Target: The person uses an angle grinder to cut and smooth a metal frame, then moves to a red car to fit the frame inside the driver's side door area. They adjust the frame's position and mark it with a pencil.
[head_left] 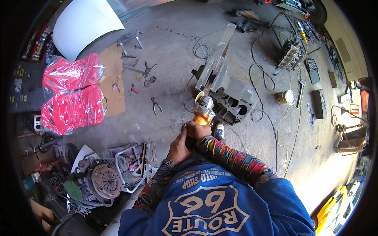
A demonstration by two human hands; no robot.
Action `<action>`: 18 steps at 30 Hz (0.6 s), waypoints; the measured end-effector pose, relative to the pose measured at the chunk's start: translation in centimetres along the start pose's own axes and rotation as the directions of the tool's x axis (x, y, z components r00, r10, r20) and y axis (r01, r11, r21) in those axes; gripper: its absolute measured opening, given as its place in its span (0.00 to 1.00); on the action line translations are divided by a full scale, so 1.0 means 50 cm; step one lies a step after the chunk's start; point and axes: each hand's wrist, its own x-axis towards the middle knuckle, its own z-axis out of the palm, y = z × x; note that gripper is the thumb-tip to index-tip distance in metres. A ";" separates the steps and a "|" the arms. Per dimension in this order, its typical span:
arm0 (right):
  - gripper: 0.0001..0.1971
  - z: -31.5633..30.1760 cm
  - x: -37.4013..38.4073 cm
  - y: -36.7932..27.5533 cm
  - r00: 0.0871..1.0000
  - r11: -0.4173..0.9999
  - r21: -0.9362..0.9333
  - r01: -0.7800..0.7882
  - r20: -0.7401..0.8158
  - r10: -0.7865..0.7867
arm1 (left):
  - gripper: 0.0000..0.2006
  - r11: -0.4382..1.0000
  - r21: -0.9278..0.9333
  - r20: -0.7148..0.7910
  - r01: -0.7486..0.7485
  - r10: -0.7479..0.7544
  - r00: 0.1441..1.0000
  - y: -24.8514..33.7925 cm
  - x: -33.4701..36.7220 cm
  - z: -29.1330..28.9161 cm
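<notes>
- Right hand [201, 129]: fingers wrapped around the orange body of the angle grinder [203, 117].
- Left hand [179, 149]: just behind the right, at the grinder's tail. Fingers mostly hidden, can't tell how tightly they close.
- Grinder sits out in front of the person's blue shirt [204, 196], head pointing away, pale yellow disc [200, 98] at the front.
- Disc is right by the near end of a long steel beam [214, 69]; can't tell if they touch.
- Engine block [224, 107] is on the floor just right of the grinder head, open bores facing up.
- 1 sneaker [219, 130] shows right of the grinder, near the block.
- Slip-joint pliers [156, 106] lie on the concrete to the left.
- Further left: 2 red seats [73, 112] in clear plastic, beside flat cardboard [112, 84]. White car hood [84, 27] beyond.
- Lower left: clutch pressure plate [106, 180] on an engine assembly.
- Right side: metal can [285, 97], yellow cord [278, 133] running past it across the floor.
</notes>
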 end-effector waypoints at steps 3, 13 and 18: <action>0.15 -0.004 0.002 -0.001 1.000 1.000 -0.026 0.004 -0.009 -0.004 | 0.47 1.000 0.004 0.017 0.029 -0.029 0.999 -0.005 -0.002 0.009; 0.20 -0.015 -0.007 -0.021 0.997 0.986 -0.160 0.054 -0.047 -0.062 | 0.49 1.000 0.021 -0.017 0.002 -0.001 1.000 0.000 -0.003 0.027; 0.22 -0.027 0.022 -0.006 1.000 0.993 -0.122 0.008 0.013 -0.006 | 0.48 0.999 0.042 -0.035 0.019 -0.018 0.999 0.006 0.001 0.039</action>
